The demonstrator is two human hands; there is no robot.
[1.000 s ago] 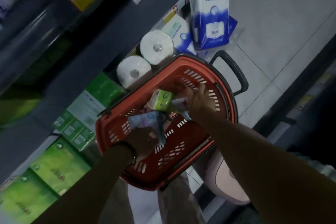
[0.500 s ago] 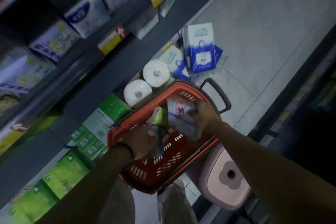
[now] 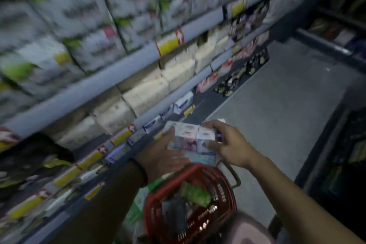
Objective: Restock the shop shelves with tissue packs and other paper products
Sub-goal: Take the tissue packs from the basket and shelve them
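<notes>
I hold a bundle of small tissue packs (image 3: 190,138), pale with pink and blue print, in front of me above the red basket (image 3: 223,180). My left hand (image 3: 160,154) grips its left side and underside. On the right end, my right hand (image 3: 225,142) grips it with fingers over the top and thumb on the front. A green pack (image 3: 195,194) and a dark item lie in the basket below. The bundle hovers beside the lower shelf edge (image 3: 138,119). The picture is blurred.
Shelves on the left carry large white and green tissue packs (image 3: 95,31) above and cream packs (image 3: 146,95) below, with yellow price tags (image 3: 168,45) on the rails. A pale stool (image 3: 249,230) sits under the basket. Grey floor (image 3: 277,105) stretches ahead; a dark rack stands right.
Both hands lifted the tissue bundle out of the basket and up toward the shelves. My view swung up from the floor and basket to the shelf rows.
</notes>
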